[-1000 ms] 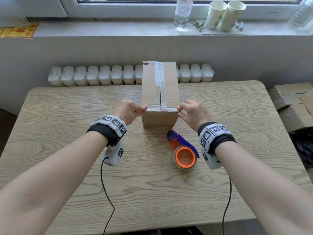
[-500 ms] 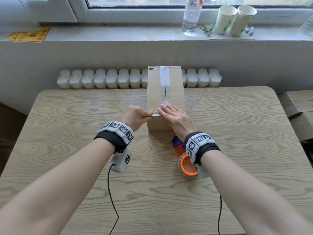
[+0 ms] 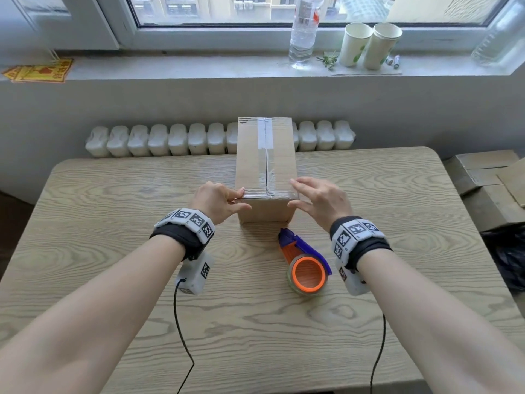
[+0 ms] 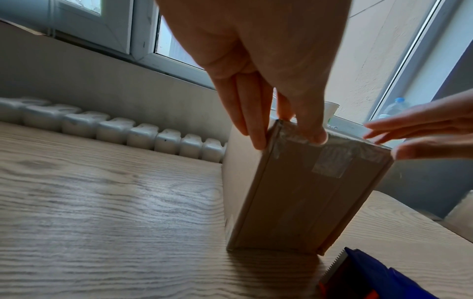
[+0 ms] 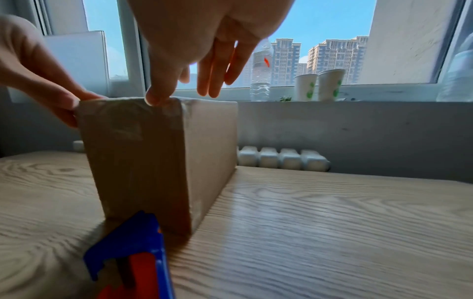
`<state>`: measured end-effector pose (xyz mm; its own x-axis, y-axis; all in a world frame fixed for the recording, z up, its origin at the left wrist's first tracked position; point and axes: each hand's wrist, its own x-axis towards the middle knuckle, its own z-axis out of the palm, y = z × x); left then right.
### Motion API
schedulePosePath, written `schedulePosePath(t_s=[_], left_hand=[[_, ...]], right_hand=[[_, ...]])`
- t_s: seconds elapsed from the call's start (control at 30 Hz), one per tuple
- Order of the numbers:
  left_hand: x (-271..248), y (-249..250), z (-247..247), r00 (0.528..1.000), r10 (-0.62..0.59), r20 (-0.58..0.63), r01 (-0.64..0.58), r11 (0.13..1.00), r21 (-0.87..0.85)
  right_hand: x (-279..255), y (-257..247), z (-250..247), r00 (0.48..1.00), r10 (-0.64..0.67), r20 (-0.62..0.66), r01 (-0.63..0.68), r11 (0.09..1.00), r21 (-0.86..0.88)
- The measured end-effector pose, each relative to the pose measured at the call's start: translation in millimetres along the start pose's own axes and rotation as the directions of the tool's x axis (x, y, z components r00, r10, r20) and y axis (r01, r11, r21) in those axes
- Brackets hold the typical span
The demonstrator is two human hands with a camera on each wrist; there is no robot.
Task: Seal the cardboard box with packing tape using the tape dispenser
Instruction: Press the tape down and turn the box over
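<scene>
A tall brown cardboard box stands on the wooden table, with clear tape along its top seam and over the near edge. My left hand presses straight fingers and thumb on the box's near-left top corner. My right hand hovers with spread fingers at the near-right top corner, its thumb touching the taped edge. The blue and orange tape dispenser lies on the table just in front of the box, in nobody's grasp.
A white radiator runs behind the table. On the window sill stand a plastic bottle and two paper cups. Flat cardboard boxes and a black bag sit off the table's right side.
My right hand, flat on the top seam half a second ago, has slid right to the near-right corner with fingers spread. The left hand has stayed at the near-left corner.
</scene>
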<state>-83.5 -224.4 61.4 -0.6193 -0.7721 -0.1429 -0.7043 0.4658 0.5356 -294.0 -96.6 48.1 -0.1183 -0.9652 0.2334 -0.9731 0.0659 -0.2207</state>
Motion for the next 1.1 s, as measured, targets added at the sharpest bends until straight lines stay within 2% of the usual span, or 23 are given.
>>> schedulePosePath(t_s=[0.07,0.13,0.2,0.23,0.33,0.4,0.5,0.63,0.7,0.8,0.97,1.03,1.1], left_hand=[[2,1,2,1.0,-0.016,0.004,0.016,1.0,-0.009],[4,3,2,1.0,-0.026,-0.005,0.026,1.0,-0.005],[6,3,4,1.0,-0.02,-0.02,0.021,1.0,0.014],[7,3,5,1.0,-0.018,-0.026,0.019,1.0,0.025],[7,4,9,0.999,-0.016,-0.047,0.019,0.998,0.067],[8,6,9,0.999,-0.03,-0.043,0.033,0.995,0.094],[9,8,6,0.998,-0.061,-0.011,0.062,0.996,0.072],[7,5,-2,0.999,-0.033,0.029,0.033,0.999,0.011],[7,4,-7,0.996,-0.011,0.085,0.012,1.0,-0.014],[9,4,-9,0.996,0.007,0.084,-0.003,0.999,-0.043],[5,10,-4,1.0,0.017,0.009,-0.017,0.999,0.042],[-6,11,-1,0.995,0.094,0.016,-0.095,0.994,0.053],[-17,10,7,0.976,0.206,0.074,-0.206,0.979,-0.006]], right_hand=[[-8,5,-3,1.0,0.016,-0.026,-0.017,0.999,-0.037],[-7,1,-2,0.998,0.04,0.046,-0.039,0.999,-0.011],[-3,-5,1,0.98,0.105,0.17,-0.108,0.994,0.006],[-3,-8,3,0.976,0.123,0.181,-0.128,0.992,0.018],[-1,-14,6,0.987,0.142,0.076,-0.148,0.985,0.086],[3,-16,6,0.984,0.164,0.073,-0.17,0.982,0.084],[7,-13,1,0.963,0.194,0.187,-0.212,0.974,0.081],[4,-1,-12,0.926,0.106,0.363,-0.147,0.985,0.088],[6,2,-13,0.912,0.099,0.399,-0.133,0.989,0.058],[11,0,-7,0.94,0.098,0.327,-0.112,0.993,0.023],[9,-1,0,0.957,0.145,0.252,-0.158,0.987,0.032],[3,1,-2,0.957,0.187,0.221,-0.2,0.979,0.04],[-4,1,-7,0.952,0.245,0.181,-0.262,0.962,0.08]])
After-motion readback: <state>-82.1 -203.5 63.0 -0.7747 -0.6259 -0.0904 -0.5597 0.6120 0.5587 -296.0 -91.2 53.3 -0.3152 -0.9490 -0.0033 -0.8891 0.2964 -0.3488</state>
